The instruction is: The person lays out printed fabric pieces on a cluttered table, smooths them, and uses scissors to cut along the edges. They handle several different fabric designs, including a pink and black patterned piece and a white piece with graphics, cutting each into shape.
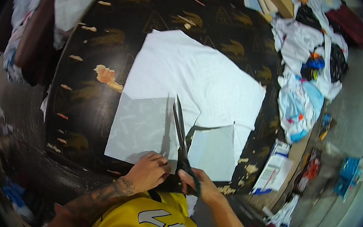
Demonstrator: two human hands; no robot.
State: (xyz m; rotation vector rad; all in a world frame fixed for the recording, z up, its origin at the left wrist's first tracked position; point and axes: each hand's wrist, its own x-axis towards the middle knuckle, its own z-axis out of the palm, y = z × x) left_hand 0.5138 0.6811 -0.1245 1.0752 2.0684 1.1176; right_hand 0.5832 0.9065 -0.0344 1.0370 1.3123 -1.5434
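A large white cloth (174, 62) lies spread over the dark table. Along its near left side is a flat grey piece with a faint pattern (141, 124), and a plain pale-grey piece (213, 149) lies to the right; I cannot tell whether they are cloth or card. My right hand (195, 182) is closed round the handles of large dark scissors (181, 125). The blades point away from me over the gap between the two pieces, slightly apart. My left hand (152, 170) grips the near edge of the patterned piece with bent fingers, close beside the scissors.
The black table (86, 115) has chipped patches. Crumpled cloths (298, 100) pile along its right side, above a blue-and-white packet (274, 168). A blue tool (348, 175) stands at the far right. White cloth (75, 0) drapes at the back left.
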